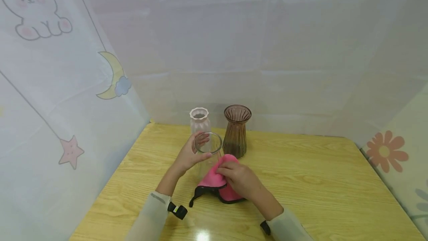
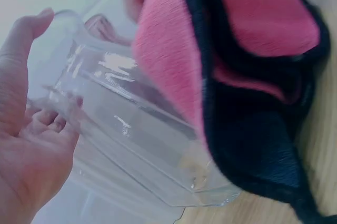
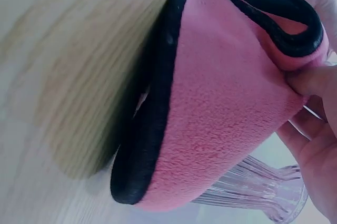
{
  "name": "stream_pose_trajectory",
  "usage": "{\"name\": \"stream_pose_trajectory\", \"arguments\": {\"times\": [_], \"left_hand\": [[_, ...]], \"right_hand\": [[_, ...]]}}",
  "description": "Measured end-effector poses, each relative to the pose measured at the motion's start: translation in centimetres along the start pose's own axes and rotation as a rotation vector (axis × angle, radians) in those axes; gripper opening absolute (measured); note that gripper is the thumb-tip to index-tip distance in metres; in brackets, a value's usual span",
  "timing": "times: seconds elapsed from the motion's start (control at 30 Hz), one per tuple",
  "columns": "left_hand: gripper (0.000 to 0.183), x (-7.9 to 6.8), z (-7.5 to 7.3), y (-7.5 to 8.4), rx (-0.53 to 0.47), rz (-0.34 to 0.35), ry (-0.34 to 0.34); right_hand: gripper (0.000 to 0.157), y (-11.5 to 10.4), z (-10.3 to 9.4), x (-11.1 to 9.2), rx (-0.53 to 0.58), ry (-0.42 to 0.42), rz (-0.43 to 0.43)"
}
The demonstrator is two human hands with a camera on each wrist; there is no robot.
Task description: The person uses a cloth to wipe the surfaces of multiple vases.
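A clear glass vase stands upright near the middle of the table. My left hand grips it just under the rim, thumb on the near side and fingers round the far side. In the left wrist view the faceted glass wall shows between palm and cloth. My right hand pinches a pink cloth with black edging, bunched against the vase's right side. The cloth's lower part hangs down close to the tabletop, and in the right wrist view the pink fabric drapes from thumb and fingers.
Behind the clear vase stands a pale pink vase with a scalloped rim. Right of it is a brown ribbed glass vase with a flared mouth. The wooden table meets a pale printed curtain at its back and sides.
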State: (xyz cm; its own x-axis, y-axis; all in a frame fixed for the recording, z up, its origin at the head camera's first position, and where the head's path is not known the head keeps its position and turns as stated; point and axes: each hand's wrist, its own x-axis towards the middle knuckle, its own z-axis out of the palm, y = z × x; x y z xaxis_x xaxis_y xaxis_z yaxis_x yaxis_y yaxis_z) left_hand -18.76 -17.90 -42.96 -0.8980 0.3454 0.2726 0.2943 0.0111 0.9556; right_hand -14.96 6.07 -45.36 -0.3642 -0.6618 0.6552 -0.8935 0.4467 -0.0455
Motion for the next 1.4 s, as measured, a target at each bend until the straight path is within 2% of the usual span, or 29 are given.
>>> {"name": "stream_pose_trajectory", "arguments": {"times": [0.13, 0.2, 0.27, 0.33, 0.43, 0.57, 0.67, 0.7, 0.8, 0.97, 1.13, 1.23, 1.4], "left_hand": [[0.100, 0.3, -0.5, -0.2, -0.054, 0.019, -0.042], [0.102, 0.2, -0.5, -0.5, -0.046, 0.015, -0.020], [0.106, -0.2, -0.2, -0.6, -0.023, 0.007, 0.038], [0.112, -0.8, 0.4, -0.5, 0.022, -0.009, 0.108], [0.116, -1.5, 1.7, 0.0, 0.083, -0.035, 0.207], [0.109, -1.8, 3.2, 0.7, 0.133, -0.080, 0.310], [0.102, -1.5, 3.7, 1.1, 0.154, -0.095, 0.357], [0.101, -1.4, 3.7, 1.1, 0.160, -0.096, 0.360], [0.097, -1.3, 3.3, 1.0, 0.180, -0.086, 0.334], [0.094, -1.2, 2.0, 0.5, 0.126, -0.055, 0.200], [0.092, -1.0, 0.9, 0.1, 0.006, -0.046, 0.086], [0.094, -1.0, 0.6, 0.0, -0.023, -0.049, 0.061], [0.097, -0.9, 0.3, -0.1, -0.049, -0.038, 0.042]], "right_hand": [[0.025, -0.3, -0.1, -0.1, -0.004, -0.101, 0.031], [0.025, -0.5, -0.2, -0.2, -0.008, -0.133, 0.037], [0.024, -0.7, -0.5, -0.3, -0.016, -0.134, 0.036], [0.025, -0.8, -0.9, -0.3, -0.027, -0.092, 0.023], [0.028, -1.0, -1.9, -0.1, -0.037, 0.013, 0.013], [0.035, -1.0, -3.2, 0.5, -0.036, 0.159, 0.010], [0.015, -0.8, -3.7, 1.1, -0.045, 0.245, 0.001], [0.016, -0.8, -3.8, 1.2, -0.047, 0.265, 0.001], [0.035, -0.4, -3.6, 1.3, -0.045, 0.301, 0.001], [0.019, 0.3, -2.6, 1.1, -0.035, 0.276, 0.022], [0.032, 0.6, -1.2, 1.3, -0.025, 0.266, 0.019], [0.035, 0.6, -0.6, 1.5, -0.024, 0.282, 0.017], [0.032, 0.4, 0.1, 1.7, -0.031, 0.282, 0.021]]}}
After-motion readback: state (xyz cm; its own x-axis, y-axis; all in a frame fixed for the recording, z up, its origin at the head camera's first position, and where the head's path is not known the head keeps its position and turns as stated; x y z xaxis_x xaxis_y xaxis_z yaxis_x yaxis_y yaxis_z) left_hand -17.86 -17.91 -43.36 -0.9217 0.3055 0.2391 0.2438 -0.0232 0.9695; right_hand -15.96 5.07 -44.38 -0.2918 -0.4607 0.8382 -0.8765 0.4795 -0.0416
